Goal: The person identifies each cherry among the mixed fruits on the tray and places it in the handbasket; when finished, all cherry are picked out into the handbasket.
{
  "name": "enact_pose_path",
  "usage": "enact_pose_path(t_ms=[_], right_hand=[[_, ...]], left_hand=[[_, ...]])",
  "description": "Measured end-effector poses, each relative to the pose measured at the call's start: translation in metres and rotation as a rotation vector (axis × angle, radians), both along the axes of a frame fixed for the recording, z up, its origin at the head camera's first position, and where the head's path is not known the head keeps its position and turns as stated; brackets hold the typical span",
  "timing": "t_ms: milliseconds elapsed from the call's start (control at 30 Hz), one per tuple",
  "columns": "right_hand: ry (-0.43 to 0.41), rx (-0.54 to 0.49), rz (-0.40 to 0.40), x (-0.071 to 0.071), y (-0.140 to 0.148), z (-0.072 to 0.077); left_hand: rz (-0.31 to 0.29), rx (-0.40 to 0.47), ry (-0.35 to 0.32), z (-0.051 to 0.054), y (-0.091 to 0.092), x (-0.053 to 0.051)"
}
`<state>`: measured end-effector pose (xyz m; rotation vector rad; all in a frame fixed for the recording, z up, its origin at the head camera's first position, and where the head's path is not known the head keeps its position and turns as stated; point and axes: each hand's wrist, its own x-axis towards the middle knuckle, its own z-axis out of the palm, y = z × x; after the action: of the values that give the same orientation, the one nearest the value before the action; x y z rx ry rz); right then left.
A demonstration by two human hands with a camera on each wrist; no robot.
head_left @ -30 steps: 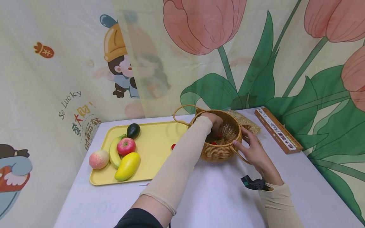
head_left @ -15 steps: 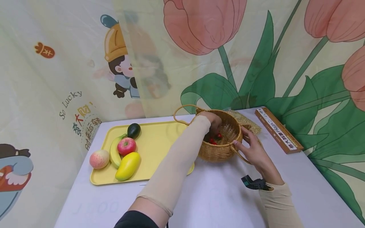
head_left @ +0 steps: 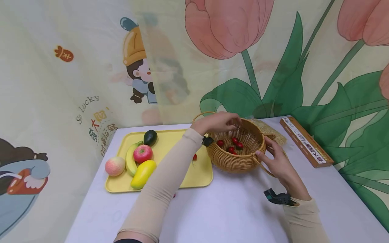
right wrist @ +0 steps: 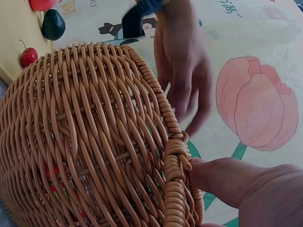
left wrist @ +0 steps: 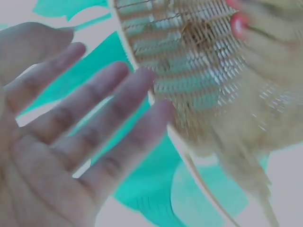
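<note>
A round wicker basket (head_left: 234,163) stands at the right end of the yellow tray (head_left: 197,180), tilted toward me. Several red cherries (head_left: 239,145) lie on its inside. Over the basket's far-left rim hovers my left hand (head_left: 220,122), its fingers (left wrist: 102,127) spread and nothing in them in the left wrist view. My right hand (head_left: 278,163) grips the basket's right rim by the handle, with the thumb (right wrist: 227,182) pressed on the near side; its other fingers are mostly hidden in the right wrist view. One more cherry (right wrist: 29,56) lies on the tray beside the basket.
On the tray's left are a banana (head_left: 130,160), an apple (head_left: 143,154), a mango (head_left: 143,174), an avocado (head_left: 150,137) and a peach (head_left: 115,166). Behind the basket lies a clear bag of grainy bits (head_left: 267,130); a pasta box (head_left: 307,141) lies at the right. A printed curtain backs the table.
My left hand has come up out of the basket and its fingers have spread, leaving the cherries inside in plain sight. My right hand still grips the rim. The head view has shifted slightly.
</note>
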<state>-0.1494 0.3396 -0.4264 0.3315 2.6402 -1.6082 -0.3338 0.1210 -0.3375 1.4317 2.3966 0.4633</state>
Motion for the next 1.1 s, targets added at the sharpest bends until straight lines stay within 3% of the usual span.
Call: enact_pose_path(t_ms=[100, 233, 367, 467, 567, 667, 833, 967, 1100], right_hand=[[-0.004, 0.003, -0.002, 0.001, 0.001, 0.000], [-0.007, 0.006, 0.002, 0.002, 0.003, 0.000], [-0.008, 0.007, 0.007, 0.003, 0.005, 0.000], [-0.003, 0.009, 0.013, 0.002, 0.004, 0.000], [0.005, 0.010, 0.021, 0.000, 0.002, 0.000], [0.012, 0.006, 0.030, 0.000, 0.001, -0.002], [0.005, 0.005, 0.030, 0.002, 0.003, -0.004], [0.007, 0.005, 0.027, 0.002, 0.005, -0.003], [0.011, 0.001, 0.034, 0.000, 0.004, -0.002]], left_hand=[[0.056, 0.154, 0.013, 0.001, -0.034, 0.006], [0.175, 0.340, 0.005, -0.003, -0.080, 0.013], [0.289, 0.420, 0.013, -0.013, -0.115, 0.018], [0.354, 0.373, 0.033, -0.027, -0.131, 0.019], [0.377, 0.260, 0.060, -0.044, -0.140, 0.020], [0.355, 0.128, 0.054, -0.062, -0.141, 0.022], [0.313, -0.019, -0.027, -0.089, -0.134, 0.029], [0.307, -0.058, -0.043, -0.101, -0.130, 0.032], [0.298, -0.078, -0.035, -0.106, -0.130, 0.034]])
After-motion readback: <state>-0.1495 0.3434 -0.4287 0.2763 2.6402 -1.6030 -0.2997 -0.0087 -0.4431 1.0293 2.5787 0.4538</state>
